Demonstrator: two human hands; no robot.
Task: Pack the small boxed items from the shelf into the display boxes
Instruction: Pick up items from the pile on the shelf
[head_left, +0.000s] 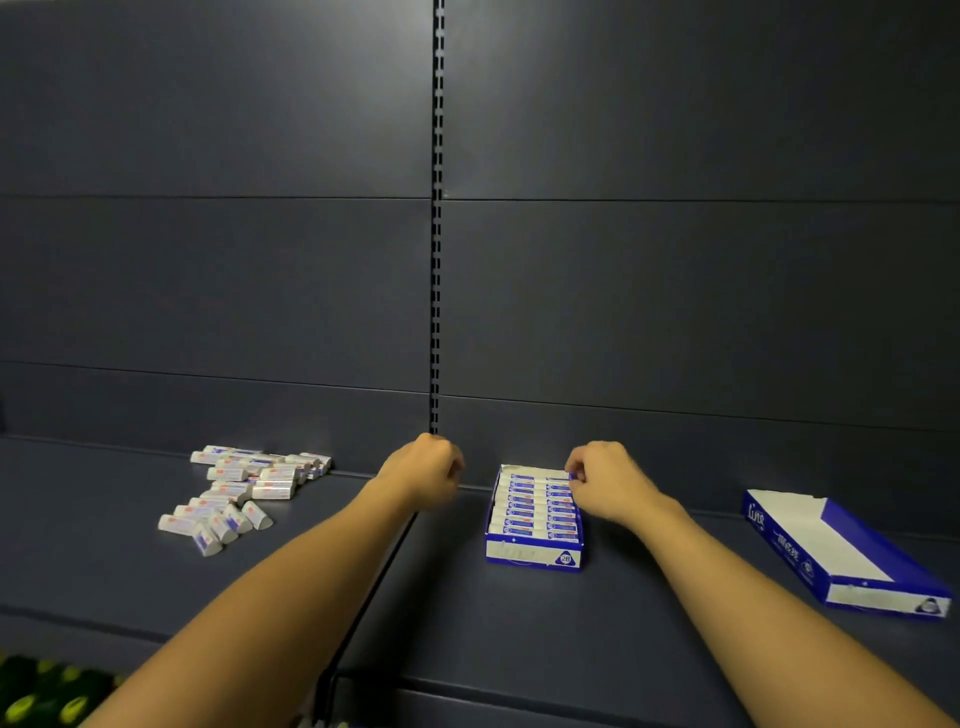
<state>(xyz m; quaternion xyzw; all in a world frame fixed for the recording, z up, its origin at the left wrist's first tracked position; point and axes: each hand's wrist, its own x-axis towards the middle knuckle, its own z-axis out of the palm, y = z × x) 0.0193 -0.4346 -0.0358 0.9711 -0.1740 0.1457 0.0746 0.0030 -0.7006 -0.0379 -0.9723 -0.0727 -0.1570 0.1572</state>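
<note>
Here the right hand (602, 480) seems to pinch a small box into the far row of the nearly full display box (535, 556); the left hand (426, 467), curled and apparently empty, hovers between it and the loose boxes (239, 493).

Two bare forearms come into the frame from the lower edge, one from the lower left and one from the lower right, each ending in a bare hand near the middle of the picture. The left hand (423, 470) and the right hand (605, 480) carry no gloves, and no rings, watch, bracelet or band shows on the fingers or wrists. No sleeve reaches into the frame: both arms are uncovered from the wrist down to where the picture's bottom edge cuts them off. The forearms look smooth and slim, narrowing toward the wrists. The left hand is slightly blurred, so its finer details cannot be made out.
</note>
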